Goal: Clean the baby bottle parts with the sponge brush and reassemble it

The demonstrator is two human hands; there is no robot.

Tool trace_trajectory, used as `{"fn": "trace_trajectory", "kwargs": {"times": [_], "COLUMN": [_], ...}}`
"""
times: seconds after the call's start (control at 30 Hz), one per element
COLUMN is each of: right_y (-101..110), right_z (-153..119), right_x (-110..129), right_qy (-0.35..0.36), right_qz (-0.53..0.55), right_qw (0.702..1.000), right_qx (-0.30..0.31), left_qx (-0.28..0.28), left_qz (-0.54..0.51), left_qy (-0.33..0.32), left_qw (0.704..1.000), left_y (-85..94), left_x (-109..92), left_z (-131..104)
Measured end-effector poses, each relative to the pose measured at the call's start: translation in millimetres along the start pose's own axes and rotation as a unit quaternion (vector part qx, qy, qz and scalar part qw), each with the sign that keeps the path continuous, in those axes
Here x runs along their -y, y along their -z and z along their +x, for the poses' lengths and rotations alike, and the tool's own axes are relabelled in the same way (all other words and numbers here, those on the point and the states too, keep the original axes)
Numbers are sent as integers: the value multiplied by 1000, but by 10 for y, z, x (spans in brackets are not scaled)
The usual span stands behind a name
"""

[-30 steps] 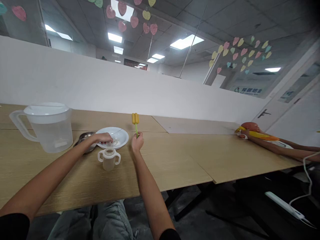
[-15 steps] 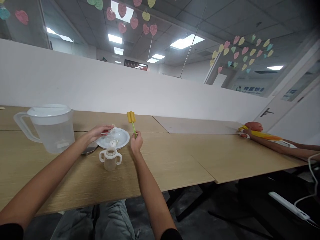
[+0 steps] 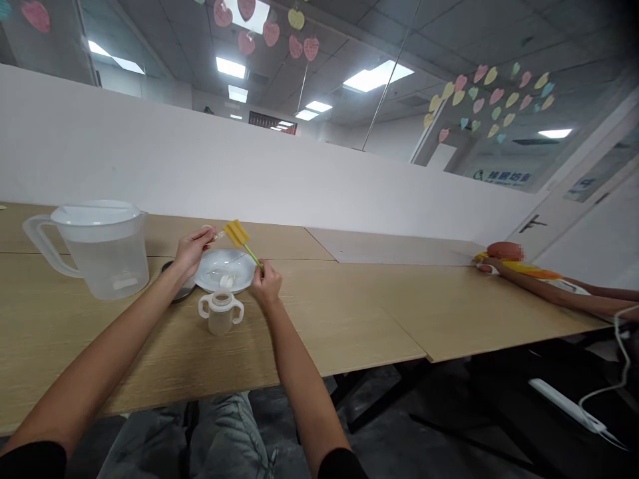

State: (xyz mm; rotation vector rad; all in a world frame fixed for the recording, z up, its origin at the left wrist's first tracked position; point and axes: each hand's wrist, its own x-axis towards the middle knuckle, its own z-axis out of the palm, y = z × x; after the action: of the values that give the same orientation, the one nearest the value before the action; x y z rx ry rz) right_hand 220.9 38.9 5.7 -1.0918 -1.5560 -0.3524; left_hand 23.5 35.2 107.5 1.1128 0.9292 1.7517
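My right hand [image 3: 267, 282] is closed round the green handle of a bottle brush with a yellow sponge head [image 3: 236, 233]. The brush tilts up and left. My left hand [image 3: 192, 249] pinches a small clear bottle part [image 3: 219, 235] just left of the sponge; its exact kind is too small to tell. Below both hands lies a white plate [image 3: 247, 266] with clear pieces in it. A small white cap [image 3: 226, 281] sits at the plate's near side. In front of it an open bottle with two white handles [image 3: 220, 318] stands upright on the table.
A large clear pitcher with a white lid [image 3: 107, 249] stands at the left. Partly behind my left forearm lies a dark, flat round thing [image 3: 182, 291]. At the far right, another person's arms [image 3: 544, 286] reach over the table [image 3: 349, 319] to a doll [image 3: 504, 251].
My left hand has lifted up and left from the plate with the small clear part. The brush has tilted left, bringing its sponge head close to that part.
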Motion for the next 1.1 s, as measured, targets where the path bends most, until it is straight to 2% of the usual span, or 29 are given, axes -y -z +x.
{"fn": "trace_trajectory", "kwargs": {"times": [0.17, 0.33, 0.47, 0.63, 0.8, 0.97, 1.03, 1.1], "right_y": [10, -39, -44, -1, 48, 78, 80, 75], "right_z": [5, -5, -11, -16, -14, 18, 30, 34], "right_x": [-14, -37, -57, -52, -71, -84, -87, -85], "right_qy": [15, 2, 48, 58, 42, -18, -46, -37], "right_qz": [2, -50, -42, -30, -18, 8, 11, 12], "right_qw": [1000, 999, 998, 997, 998, 1000, 999, 999], "right_qx": [-4, 9, 23, 29, 32, -1, -14, -3], "left_qx": [-14, -20, -30, -31, -27, -37, -18, 18], "left_qz": [23, 17, 37, 102, 159, 129, 131, 142], "left_qy": [-18, -22, -27, -104, -125, -99, -81, -61], "left_qw": [999, 999, 998, 989, 979, 986, 988, 988], "left_y": [-18, -34, -65, -95, -13, 103, 128, 133], "left_x": [-76, -105, -110, -85, -25, -29, -44, -65], "left_z": [22, 45, 51, 31, 113, 176, 148, 99]}}
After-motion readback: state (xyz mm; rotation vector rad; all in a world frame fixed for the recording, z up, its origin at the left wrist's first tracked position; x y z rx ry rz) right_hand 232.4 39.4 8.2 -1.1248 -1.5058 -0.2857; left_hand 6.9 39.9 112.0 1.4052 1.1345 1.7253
